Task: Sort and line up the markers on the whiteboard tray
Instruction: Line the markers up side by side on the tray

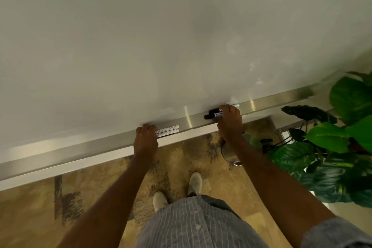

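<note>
Two white markers (pixel 168 131) side by side on tray (pixel 100 145), lengthwise, mid-tray, left ends under left hand (pixel 146 137). Black marker (pixel 212 113) farther toward tray's right end, lying lengthwise, black cap pointing left, labelled barrel partly covered by right hand (pixel 229 120). Small white tip (pixel 235 105) poking out past right hand at tray's back edge, against whiteboard (pixel 161 36); cannot tell if separate marker. Left grip: fingers curled down over white markers' ends, clenched on them. Right grip: fingers wrapped over black marker's barrel, grasping it on tray. White pair and black marker well apart, bare metal between. Tray long, brushed metal, running along whiteboard's bottom edge, tilted in view, right end higher. Below tray: patterned brown floor (pixel 100 197), two light shoes (pixel 177 189), striped shirt (pixel 197 225). Plant (pixel 346 147) with big green leaves near tray's right end. Metal bin (pixel 231 152) on floor under right forearm.
</note>
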### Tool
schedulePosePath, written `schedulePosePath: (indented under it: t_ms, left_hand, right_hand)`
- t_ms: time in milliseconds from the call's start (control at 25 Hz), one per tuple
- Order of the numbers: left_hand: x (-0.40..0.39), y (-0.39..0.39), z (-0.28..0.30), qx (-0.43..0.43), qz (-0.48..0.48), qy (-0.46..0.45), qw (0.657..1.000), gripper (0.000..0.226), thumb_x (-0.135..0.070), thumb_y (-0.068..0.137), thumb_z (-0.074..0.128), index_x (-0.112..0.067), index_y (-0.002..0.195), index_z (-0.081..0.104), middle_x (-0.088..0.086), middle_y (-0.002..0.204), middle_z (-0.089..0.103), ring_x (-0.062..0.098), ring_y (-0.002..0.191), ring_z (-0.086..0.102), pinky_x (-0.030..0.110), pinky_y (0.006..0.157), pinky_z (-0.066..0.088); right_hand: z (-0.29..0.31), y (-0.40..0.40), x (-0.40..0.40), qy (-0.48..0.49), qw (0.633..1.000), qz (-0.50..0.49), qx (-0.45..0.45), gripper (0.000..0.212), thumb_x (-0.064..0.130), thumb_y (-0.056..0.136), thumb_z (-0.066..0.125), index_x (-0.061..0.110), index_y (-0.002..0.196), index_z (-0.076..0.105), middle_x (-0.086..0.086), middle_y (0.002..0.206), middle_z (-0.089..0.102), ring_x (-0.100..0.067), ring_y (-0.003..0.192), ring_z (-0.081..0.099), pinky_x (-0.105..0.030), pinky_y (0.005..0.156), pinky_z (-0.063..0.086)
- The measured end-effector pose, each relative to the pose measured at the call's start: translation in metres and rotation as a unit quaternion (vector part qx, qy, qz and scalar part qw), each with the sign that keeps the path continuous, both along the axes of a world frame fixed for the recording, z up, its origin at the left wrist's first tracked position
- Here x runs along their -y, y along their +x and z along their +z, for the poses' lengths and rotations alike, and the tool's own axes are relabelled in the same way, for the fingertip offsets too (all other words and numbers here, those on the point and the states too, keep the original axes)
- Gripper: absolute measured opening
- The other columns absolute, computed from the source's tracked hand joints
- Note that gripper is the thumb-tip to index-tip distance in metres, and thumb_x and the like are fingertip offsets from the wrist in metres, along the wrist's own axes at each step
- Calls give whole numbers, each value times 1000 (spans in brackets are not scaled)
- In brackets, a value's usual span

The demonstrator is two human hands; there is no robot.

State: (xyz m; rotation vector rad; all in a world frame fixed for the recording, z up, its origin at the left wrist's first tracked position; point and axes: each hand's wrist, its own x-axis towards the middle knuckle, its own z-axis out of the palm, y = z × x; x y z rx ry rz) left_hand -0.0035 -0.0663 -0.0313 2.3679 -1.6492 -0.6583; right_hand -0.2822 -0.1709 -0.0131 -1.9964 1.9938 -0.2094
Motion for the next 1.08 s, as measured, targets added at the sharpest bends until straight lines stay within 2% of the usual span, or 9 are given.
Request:
schedulePosePath:
  t_ms: [160, 320, 440, 560, 800, 960, 1080]
  left_hand:
    - [1, 1, -3, 30, -42, 20, 998, 38, 4, 90, 49, -11, 121, 64, 7, 125, 61, 28, 120, 50, 38, 96, 46]
    - [-1, -3, 0, 27, -15, 2, 1000, 36, 7, 89, 51, -9, 118, 65, 11, 122, 61, 31, 115, 51, 40, 93, 47]
    - [-1, -2, 0, 32, -23, -1, 999, 37, 8, 88, 52, -10, 118, 65, 10, 122, 61, 30, 115, 51, 37, 94, 46]
    - [-1, -2, -1, 35, -33, 9, 999, 37, 6, 89, 51, -10, 119, 64, 8, 124, 62, 29, 118, 51, 37, 96, 46]
    - [-4, -2, 4, 2, 1, 3, 1000, 39, 12, 85, 50, -9, 116, 65, 10, 116, 66, 33, 113, 52, 45, 85, 51]
    - [-7, 8, 3, -4, 1, 5, 1000, 37, 9, 87, 54, -10, 117, 64, 9, 117, 66, 31, 114, 51, 43, 87, 52]
    - [-13, 20, 2, -1, 7, 5, 1000, 39, 10, 86, 55, -10, 118, 64, 9, 117, 66, 31, 114, 51, 44, 88, 52]
  right_hand:
    - [-7, -14, 10, 12, 992, 79, -93, 44, 24, 97, 59, 16, 139, 51, -6, 145, 51, -24, 138, 42, -37, 115, 34]
    - [-7, -18, 20, 55, 974, 162, -147, 42, 28, 100, 54, 18, 140, 51, -5, 145, 48, -24, 135, 42, -37, 113, 33]
    - [-3, -19, 21, 53, 979, 161, -110, 41, 17, 96, 60, 14, 137, 53, -12, 137, 52, -31, 122, 52, -42, 102, 45]
    - [0, -14, 21, 49, 974, 177, -130, 44, 5, 93, 60, 14, 135, 51, -12, 134, 52, -30, 119, 54, -42, 100, 45]
    - [2, -13, 24, 68, 965, 199, -154, 41, 6, 97, 53, 17, 136, 52, -6, 136, 55, -28, 123, 50, -42, 100, 41]
    - [4, -6, 23, 68, 961, 219, -152, 40, 4, 96, 52, 20, 132, 60, -4, 133, 60, -25, 124, 50, -40, 104, 39]
    - [6, 19, 14, 47, 955, 267, -117, 36, 7, 96, 52, 21, 128, 64, -3, 128, 62, -24, 123, 51, -39, 104, 37]
